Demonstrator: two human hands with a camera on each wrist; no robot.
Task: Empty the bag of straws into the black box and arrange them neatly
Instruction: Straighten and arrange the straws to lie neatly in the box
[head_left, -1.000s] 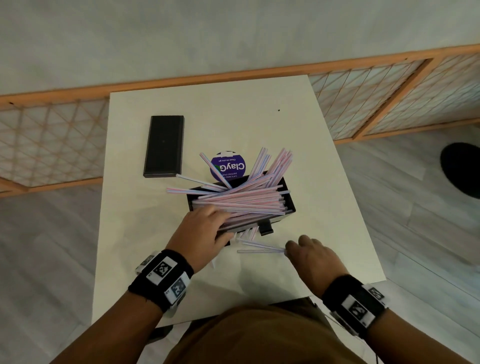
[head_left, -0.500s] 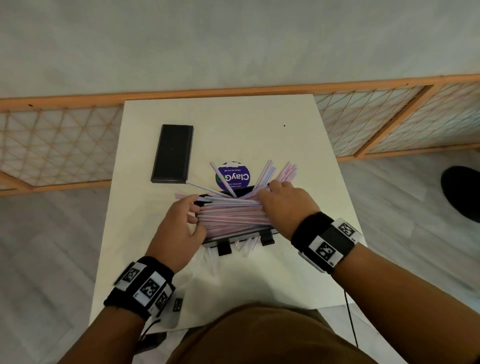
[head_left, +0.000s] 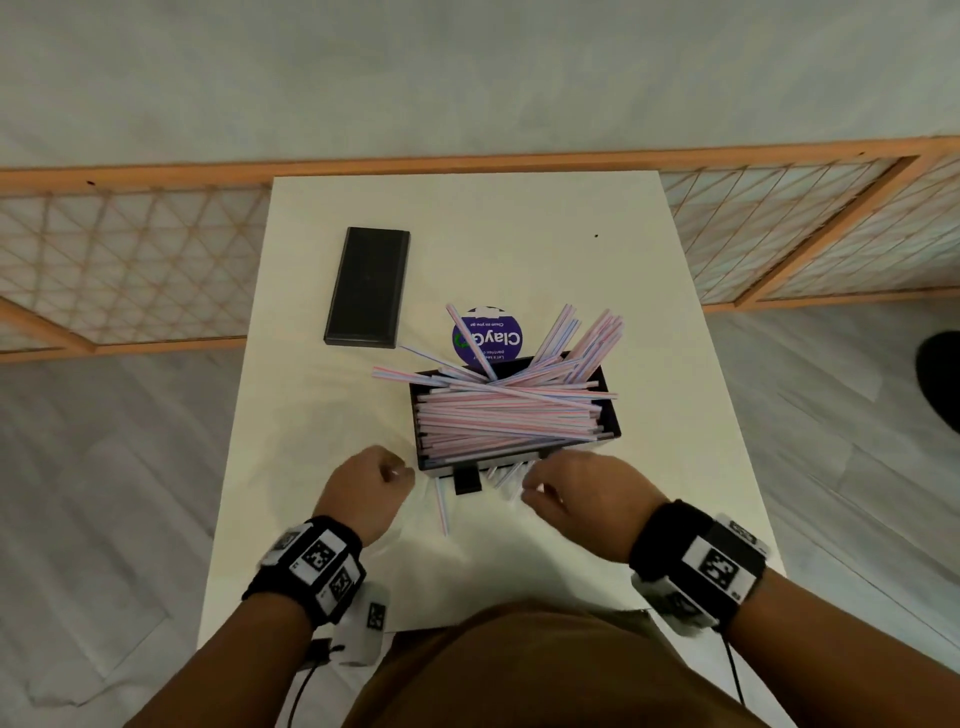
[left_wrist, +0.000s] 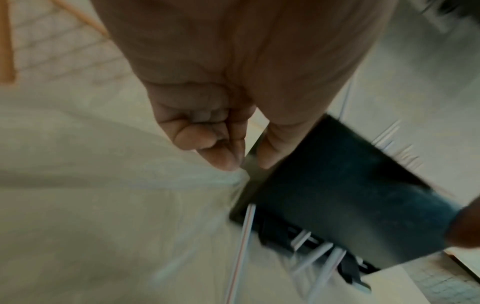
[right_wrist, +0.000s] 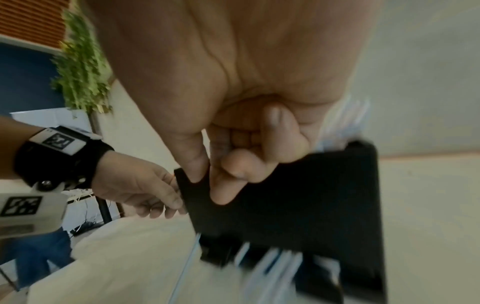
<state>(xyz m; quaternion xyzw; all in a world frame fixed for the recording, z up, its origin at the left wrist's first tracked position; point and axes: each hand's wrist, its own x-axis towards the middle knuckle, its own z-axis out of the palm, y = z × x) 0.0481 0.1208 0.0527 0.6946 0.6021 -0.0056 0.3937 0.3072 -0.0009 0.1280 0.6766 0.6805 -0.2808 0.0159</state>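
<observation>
Black box (head_left: 607, 415) heaped with crisscrossed straws (head_left: 509, 415), black lid (head_left: 368, 287) and purple ClayGo disc (head_left: 488, 338) behind, loose straws (head_left: 441, 501) in front, left hand (head_left: 363, 488) and right hand (head_left: 582, 491) both curled, empty.

Black wristbands (head_left: 306, 564) with checkered white tags, brown trousers (head_left: 519, 670).

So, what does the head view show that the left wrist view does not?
Only the head view shows the flat black rectangular lid, the round purple sticker and the pink and blue striped straws heaped in the box. Only the left wrist view shows the left hand from the palm side, fingers curled, holding nothing. Both show the black box, loose straws in front of it, and the white table.
</observation>
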